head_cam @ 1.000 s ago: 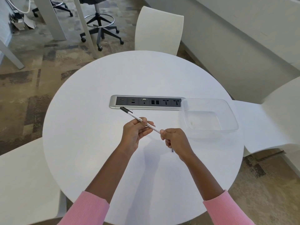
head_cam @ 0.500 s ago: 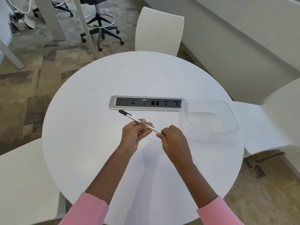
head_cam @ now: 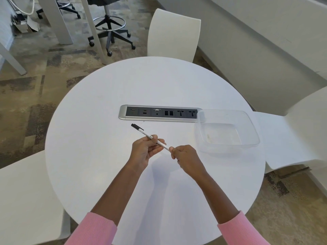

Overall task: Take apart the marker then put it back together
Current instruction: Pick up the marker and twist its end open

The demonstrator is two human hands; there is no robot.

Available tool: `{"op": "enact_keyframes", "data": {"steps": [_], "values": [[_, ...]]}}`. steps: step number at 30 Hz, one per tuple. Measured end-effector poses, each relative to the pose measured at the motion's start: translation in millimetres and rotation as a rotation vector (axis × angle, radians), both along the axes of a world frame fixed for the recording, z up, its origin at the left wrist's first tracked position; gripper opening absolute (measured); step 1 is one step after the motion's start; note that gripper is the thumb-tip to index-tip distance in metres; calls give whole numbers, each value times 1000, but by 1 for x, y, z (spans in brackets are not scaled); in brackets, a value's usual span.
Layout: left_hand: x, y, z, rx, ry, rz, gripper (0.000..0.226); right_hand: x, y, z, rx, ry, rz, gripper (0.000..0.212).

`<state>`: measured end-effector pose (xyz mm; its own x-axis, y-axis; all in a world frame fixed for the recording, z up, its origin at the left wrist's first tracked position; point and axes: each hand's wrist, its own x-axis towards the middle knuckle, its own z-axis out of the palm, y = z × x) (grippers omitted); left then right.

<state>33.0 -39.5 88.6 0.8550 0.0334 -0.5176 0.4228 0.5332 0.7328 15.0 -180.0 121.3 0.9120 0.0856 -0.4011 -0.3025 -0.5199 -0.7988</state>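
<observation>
White and slim with a black cap at its far left end, the marker (head_cam: 146, 135) hangs above the table (head_cam: 106, 103), slanting down to the right. The left hand (head_cam: 144, 150) pinches its middle; the right hand (head_cam: 184, 159) is closed over the near end. It looks whole, so I'd judge a pull or twist apart comes next, each hand holding firm.

one head-worn view, looking forward and down

the wide-angle camera sits above the near edge of a round white table (head_cam: 109, 96), close over both forearms (pink sleeves at the bottom corners), facing across the tabletop to a white chair (head_cam: 174, 35) and carpeted floor beyond.
</observation>
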Motion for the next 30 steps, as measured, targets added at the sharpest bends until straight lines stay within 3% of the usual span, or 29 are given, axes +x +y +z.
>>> {"op": "enact_keyframes", "data": {"steps": [5,7,10,12,15,19,24,30], "values": [[-1,-1,-1,-14,3,1,17,3,-5,-2,502,443,-181,42],[-1,-2,-1,-19,6,6,16,3,-6,-3,572,492,-211,43],[1,-3,-1,-27,9,24,14,-1,-6,-6,222,194,-113,45],[2,-2,0,-30,5,33,14,-6,-6,-7,-32,-78,-22,34],[1,-1,-1,-30,-3,31,14,-12,-5,-12,-210,-374,46,15],[1,-2,0,-25,-6,33,13,-15,-2,-14,-426,-589,125,20],[2,1,1,-4,-16,16,15,-14,1,-14,-431,-575,185,27],[3,3,1,7,3,9,16,-9,2,-5,-67,-192,4,37]]}}
